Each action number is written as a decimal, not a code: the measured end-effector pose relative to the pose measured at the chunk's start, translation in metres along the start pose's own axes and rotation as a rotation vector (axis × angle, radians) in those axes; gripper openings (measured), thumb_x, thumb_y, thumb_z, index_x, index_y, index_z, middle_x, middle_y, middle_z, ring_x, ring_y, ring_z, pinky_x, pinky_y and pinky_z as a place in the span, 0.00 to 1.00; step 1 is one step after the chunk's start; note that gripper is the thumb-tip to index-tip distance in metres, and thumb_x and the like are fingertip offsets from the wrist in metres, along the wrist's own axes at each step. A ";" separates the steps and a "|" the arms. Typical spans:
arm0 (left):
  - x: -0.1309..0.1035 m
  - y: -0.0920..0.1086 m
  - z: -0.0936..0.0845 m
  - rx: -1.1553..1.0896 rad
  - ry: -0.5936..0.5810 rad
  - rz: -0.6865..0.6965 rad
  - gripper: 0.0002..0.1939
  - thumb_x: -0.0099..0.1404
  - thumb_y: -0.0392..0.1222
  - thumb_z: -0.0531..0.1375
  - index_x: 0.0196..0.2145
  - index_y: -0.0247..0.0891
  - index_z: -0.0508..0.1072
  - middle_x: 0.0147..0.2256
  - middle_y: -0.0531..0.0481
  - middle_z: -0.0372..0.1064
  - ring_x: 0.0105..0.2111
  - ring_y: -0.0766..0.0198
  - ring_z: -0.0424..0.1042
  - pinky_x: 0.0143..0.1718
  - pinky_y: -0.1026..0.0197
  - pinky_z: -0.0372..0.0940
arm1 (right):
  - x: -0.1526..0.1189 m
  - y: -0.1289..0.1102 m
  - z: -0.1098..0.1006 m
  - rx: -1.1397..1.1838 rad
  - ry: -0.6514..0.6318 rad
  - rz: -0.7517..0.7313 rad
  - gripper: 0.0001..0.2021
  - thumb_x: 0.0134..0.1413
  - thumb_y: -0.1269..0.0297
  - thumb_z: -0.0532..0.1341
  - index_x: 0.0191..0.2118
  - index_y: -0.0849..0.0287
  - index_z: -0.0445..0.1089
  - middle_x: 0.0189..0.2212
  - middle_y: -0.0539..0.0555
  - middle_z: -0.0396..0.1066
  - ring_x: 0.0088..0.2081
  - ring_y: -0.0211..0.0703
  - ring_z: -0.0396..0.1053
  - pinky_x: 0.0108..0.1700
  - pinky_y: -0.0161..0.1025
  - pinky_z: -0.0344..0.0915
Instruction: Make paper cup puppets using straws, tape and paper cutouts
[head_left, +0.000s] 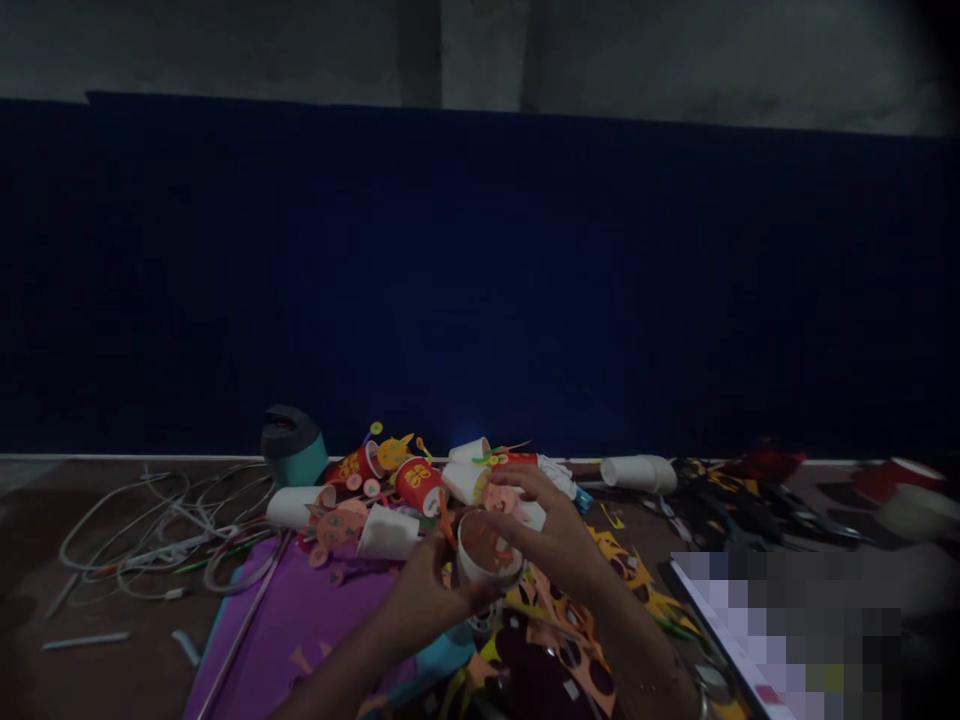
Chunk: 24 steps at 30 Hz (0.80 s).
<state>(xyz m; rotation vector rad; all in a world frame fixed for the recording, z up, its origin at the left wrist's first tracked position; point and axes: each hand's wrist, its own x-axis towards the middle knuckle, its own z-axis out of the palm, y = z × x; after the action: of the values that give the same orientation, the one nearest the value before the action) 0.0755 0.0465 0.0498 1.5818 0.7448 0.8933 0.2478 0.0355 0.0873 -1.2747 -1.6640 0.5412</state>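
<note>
Low in the middle, a white paper cup (487, 572) is tilted so that its brownish inside faces me. My left hand (429, 590) is wrapped round its left and lower side, with a strip of orange paper (447, 520) standing up by the thumb. From the right, my right hand (555, 535) curls over the cup's far rim, the thumb at the opening and the fingers spread beyond it. A peach paper cut-out (506, 500) shows between that thumb and fingers; whether it is fixed to the cup I cannot tell.
Behind lie red cups (420, 485), white cups (388, 532) and an orange paper face (339, 530). Purple sheets (292, 610), tangled white cables (161, 540) and a teal-grey device (294, 447) are at left. Cut paper scraps (574, 620), stacked cups (637, 474) and a pale-edged panel (727, 630) lie right.
</note>
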 end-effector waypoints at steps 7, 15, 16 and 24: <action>0.001 0.009 0.012 0.088 -0.054 0.183 0.25 0.50 0.34 0.65 0.47 0.41 0.66 0.46 0.46 0.70 0.46 0.51 0.69 0.47 0.53 0.64 | -0.013 -0.023 0.006 -0.267 -0.074 -0.267 0.27 0.50 0.72 0.58 0.57 0.49 0.58 0.54 0.53 0.59 0.56 0.49 0.52 0.55 0.48 0.52; 0.004 0.002 0.003 0.299 0.028 0.230 0.27 0.49 0.32 0.64 0.48 0.42 0.67 0.46 0.45 0.68 0.47 0.49 0.65 0.48 0.52 0.61 | -0.013 -0.028 0.004 -0.507 -0.074 -0.372 0.08 0.54 0.69 0.57 0.37 0.52 0.71 0.35 0.52 0.70 0.43 0.48 0.62 0.51 0.51 0.48; 0.003 0.003 0.002 0.311 0.025 0.238 0.28 0.50 0.33 0.64 0.50 0.42 0.66 0.47 0.45 0.67 0.48 0.48 0.65 0.49 0.51 0.60 | -0.013 -0.028 0.004 -0.512 -0.064 -0.367 0.06 0.54 0.67 0.57 0.35 0.53 0.72 0.34 0.52 0.70 0.42 0.47 0.62 0.50 0.50 0.49; -0.001 -0.001 0.005 0.220 0.090 0.233 0.29 0.56 0.36 0.61 0.55 0.42 0.60 0.54 0.43 0.62 0.55 0.49 0.60 0.55 0.50 0.55 | -0.016 -0.034 0.008 -0.426 -0.022 -0.313 0.08 0.54 0.67 0.58 0.39 0.52 0.71 0.38 0.52 0.69 0.43 0.47 0.63 0.50 0.49 0.52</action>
<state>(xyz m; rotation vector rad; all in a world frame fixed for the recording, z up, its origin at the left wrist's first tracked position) 0.0790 0.0436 0.0480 1.8605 0.7516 1.0870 0.2246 0.0105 0.1039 -1.2651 -2.0196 0.0088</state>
